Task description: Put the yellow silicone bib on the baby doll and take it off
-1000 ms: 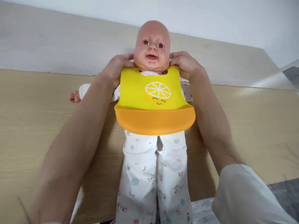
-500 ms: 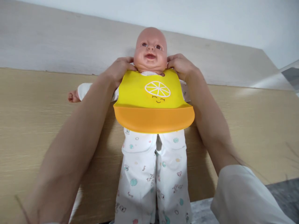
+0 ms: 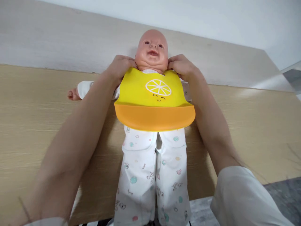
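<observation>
A baby doll (image 3: 152, 47) in white printed clothes lies on its back, facing up. Over its chest is a yellow bib (image 3: 134, 84) with a lemon slice design, and the orange catch pocket (image 3: 155, 117) spans its lower edge. My left hand (image 3: 122, 66) is closed at the bib's upper left corner, beside the doll's neck. On the other side, my right hand (image 3: 182, 66) pinches the bib's upper right corner. Most fingertips and the bib's neck straps are hidden behind the doll's neck.
Beneath the doll is a wooden tabletop (image 3: 254, 125), with a pale upright panel (image 3: 58, 37) behind it. A white wall (image 3: 211, 18) rises beyond. The doll's arm (image 3: 74, 94) stretches out to the left. Grey floor (image 3: 284, 194) shows at lower right.
The doll's head has tipped back slightly, and the bib has shifted up a little in view. My left hand has curled more at the neck; my right hand is nearly unmoved.
</observation>
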`<state>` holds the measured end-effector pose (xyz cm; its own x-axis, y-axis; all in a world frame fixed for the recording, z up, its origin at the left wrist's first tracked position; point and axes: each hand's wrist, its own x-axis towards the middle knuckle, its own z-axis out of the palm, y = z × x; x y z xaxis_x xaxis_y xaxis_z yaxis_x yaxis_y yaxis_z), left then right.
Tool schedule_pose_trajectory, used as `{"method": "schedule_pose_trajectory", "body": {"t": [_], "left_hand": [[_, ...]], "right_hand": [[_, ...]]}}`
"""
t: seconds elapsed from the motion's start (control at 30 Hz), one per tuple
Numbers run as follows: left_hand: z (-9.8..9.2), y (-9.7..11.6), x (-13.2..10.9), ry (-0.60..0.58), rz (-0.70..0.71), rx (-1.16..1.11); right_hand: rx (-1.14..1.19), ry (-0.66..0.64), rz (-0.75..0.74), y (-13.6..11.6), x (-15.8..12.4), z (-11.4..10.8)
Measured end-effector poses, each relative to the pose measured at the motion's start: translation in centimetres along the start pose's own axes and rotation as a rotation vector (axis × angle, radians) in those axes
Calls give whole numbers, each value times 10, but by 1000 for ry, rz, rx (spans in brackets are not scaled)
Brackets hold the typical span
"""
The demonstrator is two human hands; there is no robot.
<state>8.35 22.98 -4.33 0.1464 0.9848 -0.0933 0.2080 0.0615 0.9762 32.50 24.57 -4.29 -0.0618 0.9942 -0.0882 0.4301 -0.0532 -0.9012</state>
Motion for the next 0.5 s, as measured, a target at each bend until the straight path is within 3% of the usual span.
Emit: {"method": "schedule_pose_trajectory", "body": {"t": [0.2,0.33,0.5], "left_hand": [[-3,-1,-9,176,42,110],[-12,7,-32,64,78,73],[-29,29,-85,-38,77,175]], "right_hand": [[25,105,104,-13,-36,-5],[225,23,60,-13,-82,-17],[426,-93,77,-4,-148,-28]]}}
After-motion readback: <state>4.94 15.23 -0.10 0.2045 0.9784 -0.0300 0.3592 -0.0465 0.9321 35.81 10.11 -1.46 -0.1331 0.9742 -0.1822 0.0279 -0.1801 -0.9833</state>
